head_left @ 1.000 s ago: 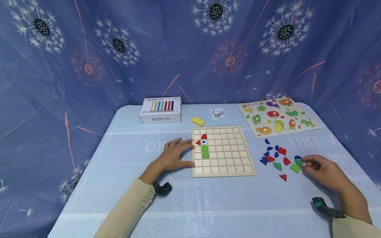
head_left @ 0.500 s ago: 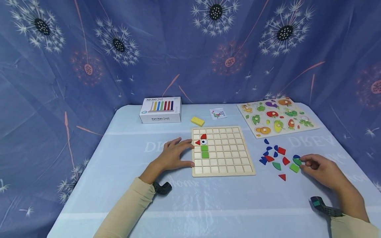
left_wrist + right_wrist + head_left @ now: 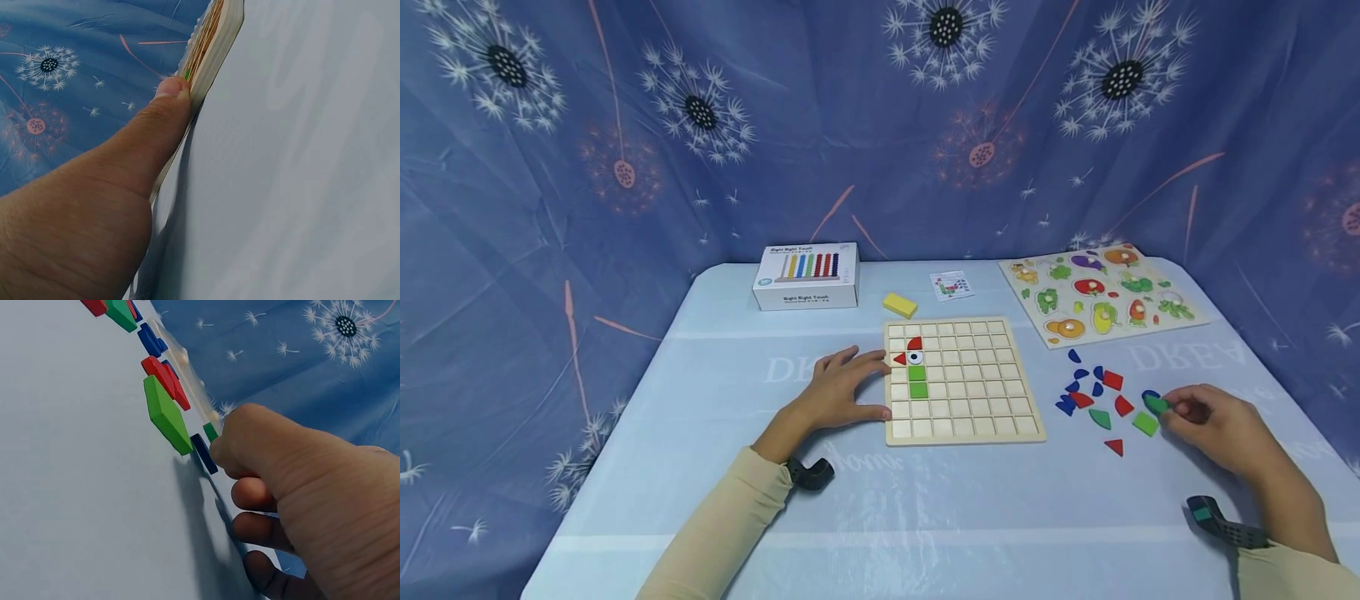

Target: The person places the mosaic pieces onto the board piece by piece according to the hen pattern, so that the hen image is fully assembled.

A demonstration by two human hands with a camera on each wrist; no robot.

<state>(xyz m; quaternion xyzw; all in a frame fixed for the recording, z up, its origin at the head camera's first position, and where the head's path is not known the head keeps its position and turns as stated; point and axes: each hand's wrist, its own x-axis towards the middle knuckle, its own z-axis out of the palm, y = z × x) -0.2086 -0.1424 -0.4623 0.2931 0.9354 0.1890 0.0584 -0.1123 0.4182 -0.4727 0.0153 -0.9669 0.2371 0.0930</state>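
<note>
Board (image 3: 977, 392), pale wood with a gridded face, lying flat on the light blue table (image 3: 760, 533); clock directions are read about it in the head view. Left hand (image 3: 831, 402): at 9 o'clock, thumb and fingers spread apart, tips touching the board's near side edge. Right hand (image 3: 1217, 425): well out at 3 o'clock, thumb and forefinger pinching one green rounded piece (image 3: 1155, 404); whether that piece is clear of the table cannot be told. Set in the grid: one eye tile (image 3: 914, 357), with a red quarter-round (image 3: 914, 343) at its 12 o'clock, a red triangle (image 3: 900, 358) at its 9 o'clock and two green squares (image 3: 917, 382) in line at its 6 o'clock. Loose, at 3 o'clock between board and right hand: one green square tile (image 3: 1146, 424), just beside the pinched piece at its 7 o'clock; one second green piece (image 3: 1100, 418); one red square (image 3: 1112, 381); assorted red pieces (image 3: 1123, 406); several blue pieces (image 3: 1074, 356). Beyond the board: white box (image 3: 806, 279) at 10 o'clock, yellow block (image 3: 900, 306) between 10 and 11, printed card (image 3: 952, 285) at 12, vegetable puzzle (image 3: 1105, 314) at 2. Behind all: blue dandelion-patterned cloth (image 3: 820, 108).
</note>
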